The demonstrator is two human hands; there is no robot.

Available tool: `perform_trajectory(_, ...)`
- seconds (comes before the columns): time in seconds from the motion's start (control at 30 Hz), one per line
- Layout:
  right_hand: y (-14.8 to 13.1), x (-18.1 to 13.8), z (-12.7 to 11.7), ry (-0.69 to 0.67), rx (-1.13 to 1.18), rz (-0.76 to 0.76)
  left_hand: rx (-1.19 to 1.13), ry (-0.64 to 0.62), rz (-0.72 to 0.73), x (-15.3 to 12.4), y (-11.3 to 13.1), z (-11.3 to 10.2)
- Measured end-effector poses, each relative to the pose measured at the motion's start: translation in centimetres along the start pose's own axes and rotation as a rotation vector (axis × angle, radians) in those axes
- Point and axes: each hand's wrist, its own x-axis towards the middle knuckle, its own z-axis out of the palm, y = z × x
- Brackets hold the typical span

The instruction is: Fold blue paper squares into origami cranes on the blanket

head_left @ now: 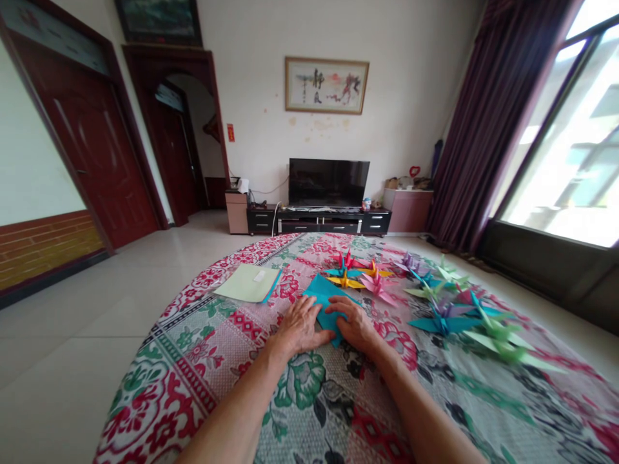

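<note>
A sheet of blue origami paper (320, 287) lies on the table in front of me, its near part folded and partly covered by my hands. My left hand (300, 325) rests flat on its left side, fingers stretched forward and thumb pointing right. On the right side, my right hand (352, 322) has its fingers bent, gripping the paper near its folded edge. Just beyond the paper sit several finished paper cranes, among them a yellow crane (345, 281) and a pink crane (378, 287).
A stack of pale green and blue paper (247, 283) lies left of my hands on the flowered tablecloth (300, 386). More cranes, including a blue crane (443, 320) and a green crane (510, 351), spread to the right. Behind the round table stands a television (329, 183).
</note>
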Motion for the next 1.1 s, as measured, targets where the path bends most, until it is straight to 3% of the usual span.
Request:
perform_trajectory(0.27, -0.4, -0.9, -0.1, -0.054, -0.04, -0.097, 0.003, -0.005, -0.008, 0.0, -0.1, 0.2)
perform_trajectory(1.1, -0.9, -0.7, -0.8, -0.138, 0.019, -0.005, -0.016, -0.127, -0.004, 0.0, -0.2, -0.5)
